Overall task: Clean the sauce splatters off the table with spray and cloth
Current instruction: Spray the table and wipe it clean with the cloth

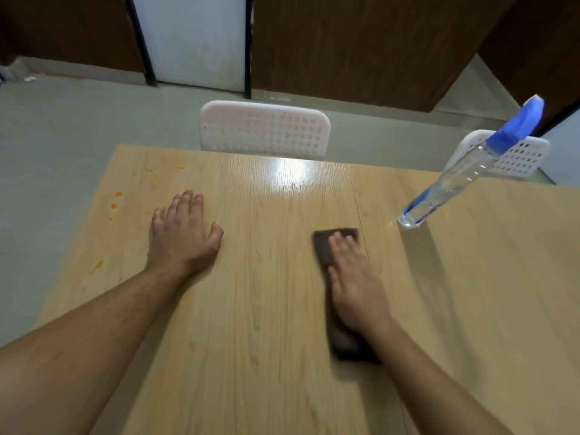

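Right hand (354,284) flat, fingers straight, pressing brown cloth (332,246) onto surface (251,340); edges blurred. Left hand (183,233) open, flat. Sauce spots (114,202) far left; spray bottle (455,180) right.

- Looks like a plain dining or canteen-type room, could be a home, hard to say for sure.
- Light wood-grain laminate table (282,309) with two white perforated plastic chairs (265,128) pushed up at the far side.
- Bare grey floor (62,120), dark wood-panel walls (361,42) and a pale door (194,36) in a black frame.
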